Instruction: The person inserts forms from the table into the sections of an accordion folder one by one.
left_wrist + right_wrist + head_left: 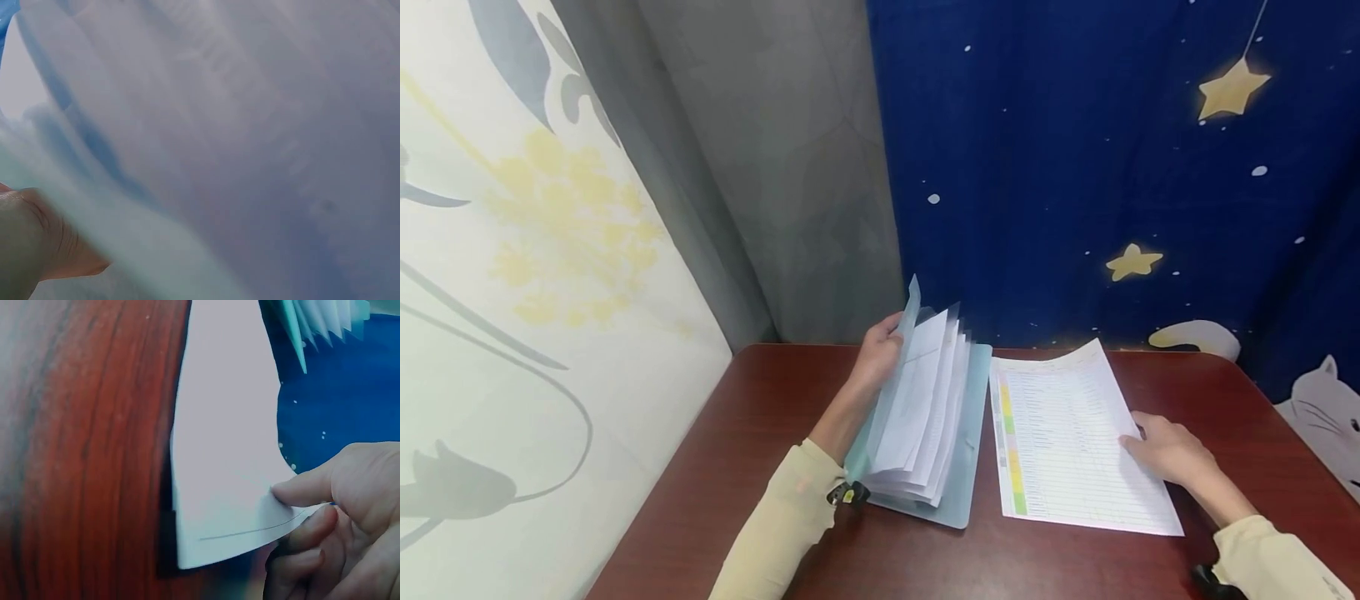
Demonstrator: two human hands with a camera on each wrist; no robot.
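Note:
A pale blue-green folder [976, 400] with clear sleeves full of white papers [917, 392] stands partly open on the table. My left hand [878, 354] grips its raised left cover, thumb on the inner side. In the left wrist view the sleeves [250, 125] are blurred and fill most of the frame, with the thumb [69, 240] at lower left. To the folder's right is a printed sheet [1075, 442] with a table of rows and a yellow and green column. My right hand [1172, 450] pinches the sheet's right edge between thumb and fingers, and the paper bends there in the right wrist view.
The dark red wooden table [700, 483] extends left of the folder and in front of it. Behind its far edge hangs a navy curtain [1037, 167] with stars, beside a grey curtain [790, 167]. A white patterned panel [512, 333] borders the left side.

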